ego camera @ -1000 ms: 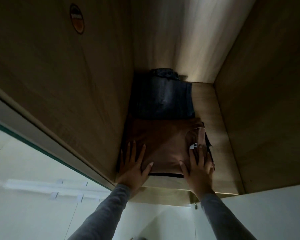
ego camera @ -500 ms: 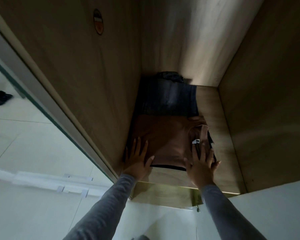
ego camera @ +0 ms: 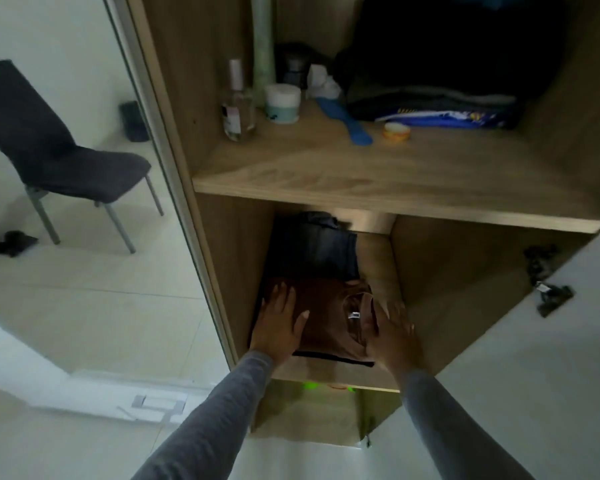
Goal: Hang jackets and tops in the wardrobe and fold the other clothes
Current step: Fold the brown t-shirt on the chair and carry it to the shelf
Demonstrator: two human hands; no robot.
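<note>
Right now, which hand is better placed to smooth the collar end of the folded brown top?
Probably the right hand: it lies at the right edge of the brown top, beside the collar and white label. The left hand lies flat on the far left side.

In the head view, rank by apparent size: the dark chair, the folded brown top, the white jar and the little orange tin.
1. dark chair
2. folded brown top
3. white jar
4. orange tin
Distances differ, so real sizes are unsure.
</note>
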